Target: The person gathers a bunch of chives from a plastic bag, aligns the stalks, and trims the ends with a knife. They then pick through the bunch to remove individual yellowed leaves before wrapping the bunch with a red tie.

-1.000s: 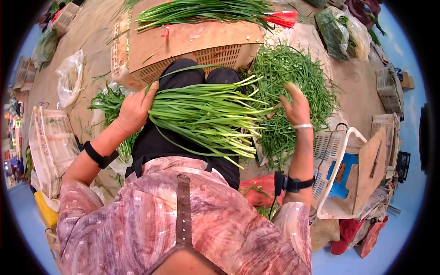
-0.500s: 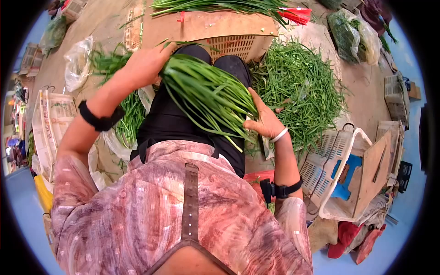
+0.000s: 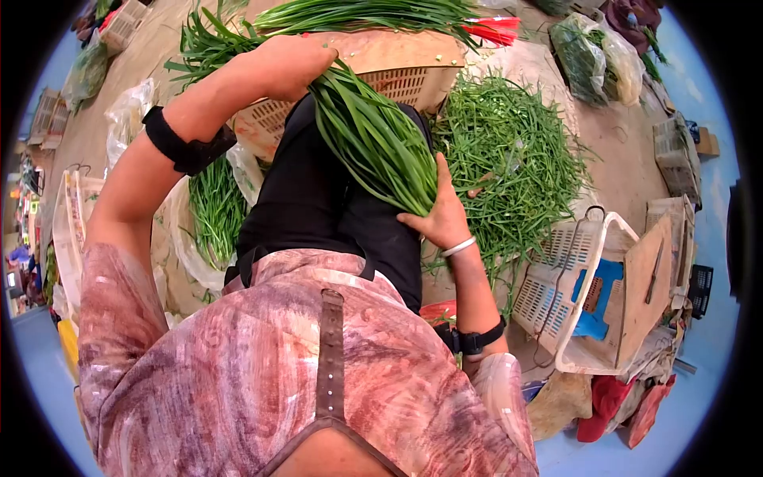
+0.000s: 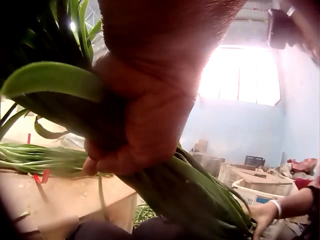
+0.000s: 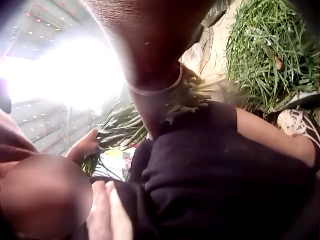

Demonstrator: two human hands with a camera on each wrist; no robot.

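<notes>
A thick bunch of long green leafy stalks (image 3: pixel 373 135) lies slantwise above the lap. My left hand (image 3: pixel 298 65) grips it near its upper end; in the left wrist view the curled fingers of that left hand (image 4: pixel 145 120) wrap the stalks, and leaf tips stick out beyond. At the lower end my right hand (image 3: pixel 441 215) cups the bunch, thumb on the near side and fingers on the far side. Pale stalk ends (image 5: pixel 200 90) show beside the wrist in the right wrist view, where most of the right hand is hidden.
Ahead stands a board-topped crate (image 3: pixel 397 52) bearing more green stalks (image 3: pixel 358 16) and red strips (image 3: pixel 493 32). A heap of loose greens (image 3: pixel 517 151) lies on the right, near a white basket (image 3: pixel 556 278). Greens in a plastic bag (image 3: pixel 214 207) sit at the left.
The bunch has gone from lying flat across the lap to a steeper slant. My left hand has moved up and forward with it; my right hand has come in from the heap to its lower end.
</notes>
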